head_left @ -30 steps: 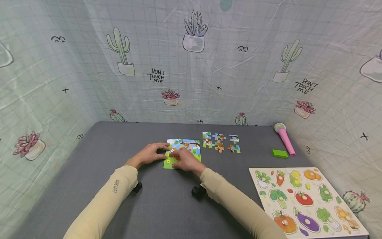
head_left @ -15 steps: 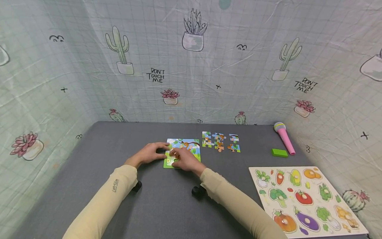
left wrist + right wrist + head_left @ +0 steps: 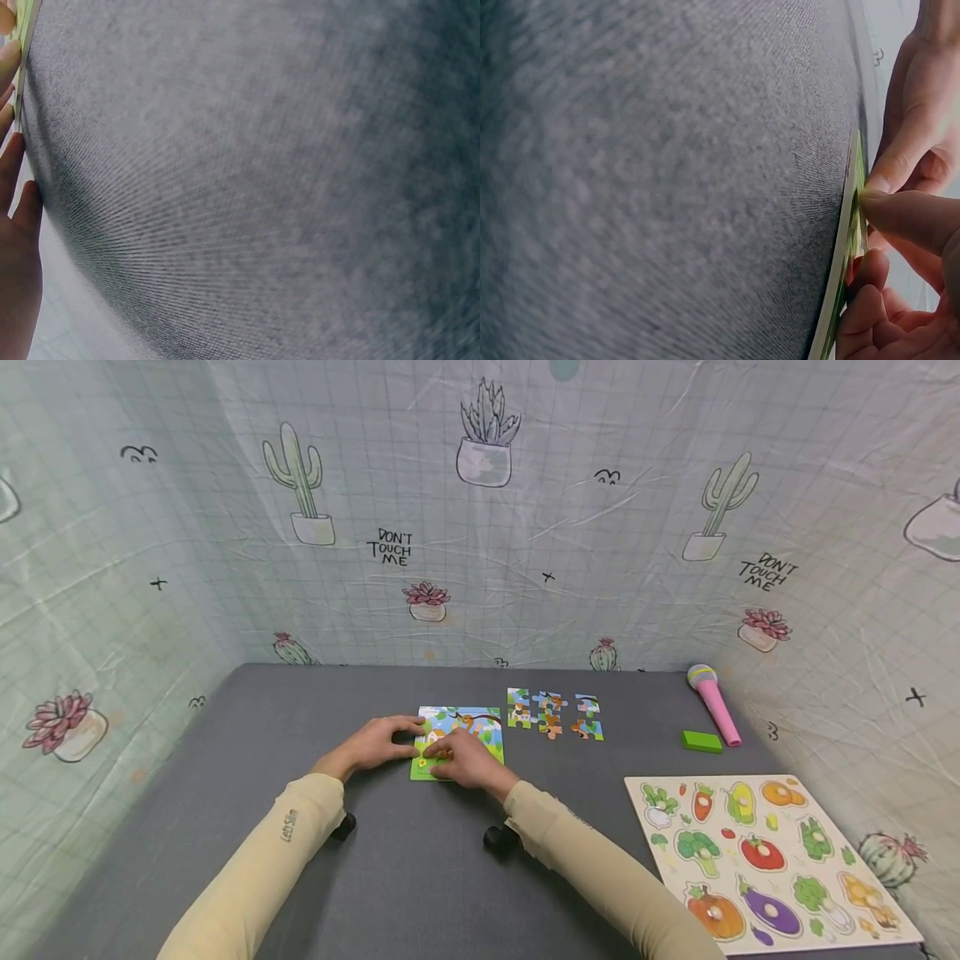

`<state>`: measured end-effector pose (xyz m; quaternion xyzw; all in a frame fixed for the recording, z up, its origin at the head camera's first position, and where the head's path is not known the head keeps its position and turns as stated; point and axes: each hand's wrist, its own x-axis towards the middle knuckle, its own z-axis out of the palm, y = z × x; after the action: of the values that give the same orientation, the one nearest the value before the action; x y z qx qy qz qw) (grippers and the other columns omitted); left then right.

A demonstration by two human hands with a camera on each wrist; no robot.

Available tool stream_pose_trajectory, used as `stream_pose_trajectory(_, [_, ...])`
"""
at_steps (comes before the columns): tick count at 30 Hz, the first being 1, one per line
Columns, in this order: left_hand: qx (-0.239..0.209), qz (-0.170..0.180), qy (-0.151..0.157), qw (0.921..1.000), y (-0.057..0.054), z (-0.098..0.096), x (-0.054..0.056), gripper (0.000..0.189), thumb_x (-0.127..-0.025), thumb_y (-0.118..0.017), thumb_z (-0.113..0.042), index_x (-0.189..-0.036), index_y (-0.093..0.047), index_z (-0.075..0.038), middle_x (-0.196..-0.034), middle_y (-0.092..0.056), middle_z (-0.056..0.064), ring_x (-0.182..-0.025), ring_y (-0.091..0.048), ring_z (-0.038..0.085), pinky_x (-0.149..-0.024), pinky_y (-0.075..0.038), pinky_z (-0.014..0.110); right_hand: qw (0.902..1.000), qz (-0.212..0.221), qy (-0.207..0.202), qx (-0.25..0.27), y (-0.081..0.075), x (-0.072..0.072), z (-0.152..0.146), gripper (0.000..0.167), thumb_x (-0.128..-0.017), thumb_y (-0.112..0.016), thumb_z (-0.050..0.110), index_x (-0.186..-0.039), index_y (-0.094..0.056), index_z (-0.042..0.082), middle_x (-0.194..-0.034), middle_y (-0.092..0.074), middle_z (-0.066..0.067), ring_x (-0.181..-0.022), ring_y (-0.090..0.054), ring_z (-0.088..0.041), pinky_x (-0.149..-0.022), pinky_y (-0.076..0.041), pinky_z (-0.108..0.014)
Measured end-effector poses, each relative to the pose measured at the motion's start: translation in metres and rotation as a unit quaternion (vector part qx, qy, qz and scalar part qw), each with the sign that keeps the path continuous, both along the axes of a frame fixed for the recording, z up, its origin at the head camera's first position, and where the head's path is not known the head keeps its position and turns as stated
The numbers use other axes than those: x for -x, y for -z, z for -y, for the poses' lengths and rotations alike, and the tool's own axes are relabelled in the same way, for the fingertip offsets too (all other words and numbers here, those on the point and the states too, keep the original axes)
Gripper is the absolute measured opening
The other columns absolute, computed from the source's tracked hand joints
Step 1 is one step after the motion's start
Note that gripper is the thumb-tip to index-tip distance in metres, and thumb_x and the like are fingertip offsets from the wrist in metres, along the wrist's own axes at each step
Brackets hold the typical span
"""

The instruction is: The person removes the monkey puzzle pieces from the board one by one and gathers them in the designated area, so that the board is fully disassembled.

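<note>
A small jigsaw puzzle [image 3: 486,737] with a bright animal picture and green border lies flat on the dark table between the hands. At its left edge is my left hand [image 3: 371,744], fingers extended toward the border and thumb lower down the same side. My right hand [image 3: 471,762] reaches over the lower left of the picture, with thumb and fingers bent round a green puzzle piece [image 3: 422,762] there. In the right wrist view, the right thumb [image 3: 907,217] presses at the puzzle's green surface, close to the left thumb [image 3: 900,161]. The right palm hides part of the picture.
Several loose jigsaw pieces [image 3: 551,727] lie in two rows right of the puzzle. Farther right are a pink toy microphone [image 3: 716,706] and a green block [image 3: 702,742]. A vegetable peg board [image 3: 723,814] covers the front right corner. Printed cloth [image 3: 555,510] walls surround the table.
The piece under my right fingers showed pale and shiny half a second ago and now lies flatter, its flower visible again. My left hand keeps its place. The view has shifted slightly.
</note>
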<state>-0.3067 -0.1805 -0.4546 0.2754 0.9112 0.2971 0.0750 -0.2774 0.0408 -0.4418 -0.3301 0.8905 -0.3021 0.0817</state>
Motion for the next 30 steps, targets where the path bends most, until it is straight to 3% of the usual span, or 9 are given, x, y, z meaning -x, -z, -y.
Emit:
stream_pose_trajectory(4, [0.008,0.001,-0.004,1.0,-0.0011,0.0005,0.001,0.038,-0.093,-0.069,-0.021,-0.127,-0.065,-0.007,-0.147,-0.048,0.011,-0.136,-0.041,0.035,-0.11,-0.036,0.053,0.9999,-0.002,-0.013,0.005,-0.0023,0.0,0.0,0.026,-0.089,-0.071,0.008,-0.115,-0.073,0.004,-0.105,-0.072,-0.009,-0.093,-0.064,-0.023,-0.095,-0.048,-0.036])
stream_pose_trajectory(12, [0.011,-0.005,0.002,0.9999,-0.0019,0.0011,0.0021,0.038,-0.092,-0.07,-0.021,-0.126,-0.066,-0.006,-0.146,-0.049,0.01,-0.136,-0.042,0.035,-0.11,-0.036,0.052,0.9995,-0.002,-0.018,-0.024,-0.0059,-0.0019,-0.0005,0.027,-0.092,-0.069,0.011,-0.117,-0.072,0.006,-0.104,-0.066,-0.01,-0.086,-0.048,-0.018,-0.068,-0.041,-0.028])
stream_pose_trajectory(20, [0.011,0.003,-0.001,0.9999,-0.0041,0.001,0.0015,0.038,-0.093,-0.069,-0.022,-0.127,-0.065,-0.006,-0.146,-0.048,0.011,-0.136,-0.041,0.036,-0.11,-0.035,0.054,0.9997,-0.021,-0.008,-0.003,-0.0048,-0.0032,0.0006,0.03,-0.089,-0.072,0.01,-0.119,-0.072,0.008,-0.096,-0.062,-0.008,-0.084,-0.048,-0.016,-0.069,-0.042,-0.025])
stream_pose_trajectory(24, [0.007,-0.005,-0.002,1.0,-0.0037,0.0002,0.0012,0.036,-0.092,-0.07,-0.021,-0.125,-0.066,-0.006,-0.145,-0.05,0.011,-0.135,-0.042,0.035,-0.11,-0.036,0.053,0.9995,0.006,0.012,0.028,-0.005,-0.0056,0.003,0.031,-0.088,-0.071,0.004,-0.119,-0.072,0.009,-0.094,-0.051,-0.006,-0.088,-0.047,-0.017,-0.07,-0.043,-0.024])
stream_pose_trajectory(30, [0.003,-0.009,0.003,0.9999,0.0004,-0.0015,-0.0003,0.037,-0.092,-0.07,-0.023,-0.125,-0.066,-0.006,-0.145,-0.049,0.013,-0.135,-0.042,0.036,-0.109,-0.036,0.054,0.9941,0.056,0.049,0.078,-0.0045,-0.0096,-0.0064,0.033,-0.089,-0.069,0.003,-0.122,-0.07,0.007,-0.106,-0.054,-0.009,-0.098,-0.056,-0.023,-0.075,-0.05,-0.028])
